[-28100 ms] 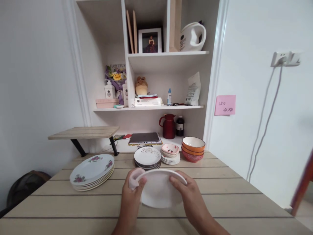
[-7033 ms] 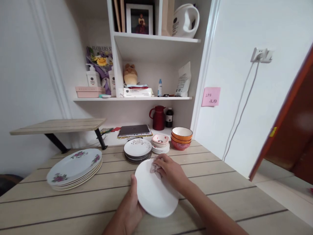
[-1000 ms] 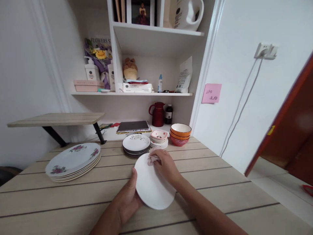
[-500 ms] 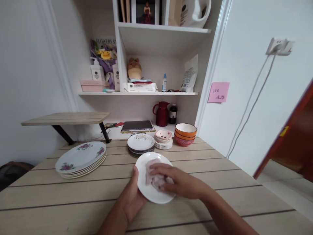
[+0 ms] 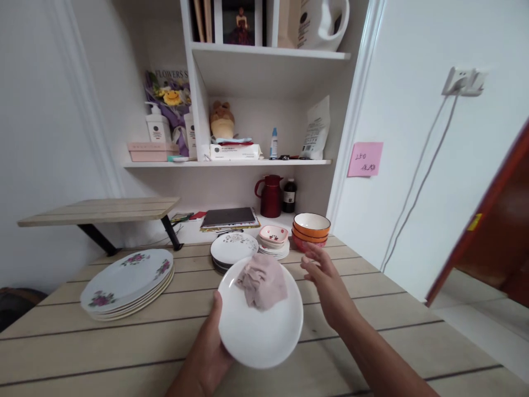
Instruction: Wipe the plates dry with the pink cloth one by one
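My left hand [image 5: 212, 342] grips the left rim of a white plate [image 5: 264, 339], thumb on top and the other fingers out of sight beneath. On the plate's upper half lies a crumpled pinkish-grey cloth [image 5: 264, 281], draped toward the far rim. My right hand [image 5: 326, 284] is off the plate, just to its right, with the fingers apart and nothing in them. Beyond the plate sit a stack of dark-rimmed plates [image 5: 233, 248], a small square dish [image 5: 273, 234] on little saucers, and stacked orange and red bowls [image 5: 312, 221].
Large flower-patterned plates [image 5: 128, 280] are stacked on the left of the slatted table [image 5: 136, 347], near a small raised wooden shelf [image 5: 99, 208]. A closed laptop [image 5: 228, 216], a red jug [image 5: 270, 196] and a dark bottle [image 5: 290, 196] stand behind.
My right hand has let go of the cloth and moved right, off the plate. The cloth now lies loose on the plate, which appears nearer and tilted differently.
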### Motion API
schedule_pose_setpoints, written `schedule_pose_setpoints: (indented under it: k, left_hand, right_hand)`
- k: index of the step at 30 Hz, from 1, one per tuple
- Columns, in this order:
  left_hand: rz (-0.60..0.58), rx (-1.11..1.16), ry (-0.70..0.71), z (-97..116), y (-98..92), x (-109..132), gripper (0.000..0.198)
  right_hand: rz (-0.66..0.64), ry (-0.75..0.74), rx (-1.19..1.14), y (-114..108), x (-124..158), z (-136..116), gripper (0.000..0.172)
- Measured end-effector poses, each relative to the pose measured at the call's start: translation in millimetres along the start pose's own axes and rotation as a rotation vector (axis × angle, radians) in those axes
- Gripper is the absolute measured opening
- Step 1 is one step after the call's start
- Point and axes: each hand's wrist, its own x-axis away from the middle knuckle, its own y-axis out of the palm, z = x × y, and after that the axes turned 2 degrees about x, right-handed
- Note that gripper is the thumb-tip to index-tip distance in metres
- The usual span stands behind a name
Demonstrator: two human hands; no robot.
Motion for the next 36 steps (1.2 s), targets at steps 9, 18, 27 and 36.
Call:
schedule_pose_setpoints:
  k: [9,18,27,36]
  left_hand:
    - [0.026,-0.009,-0.07,13,-20.2,-8,0.069]
    - [0.028,-0.093,-0.2,36,-8.7,3,0.07]
    - [0.376,-0.623,0.395,31,-15.4,-4,0.075]
    - [0.345,-1.343,1.235,27,-1.5,7,0.035]
  right_hand:
    - [-0.775,0.618,-0.597,36,40,17,0.052]
    - [-0.792,0.574,-0.757,50,60,43,0.058]
    - [-0.723,0.579,-0.823,41,68,43,0.058]
    - [-0.681,0.6,-0.852,44,64,47,0.068]
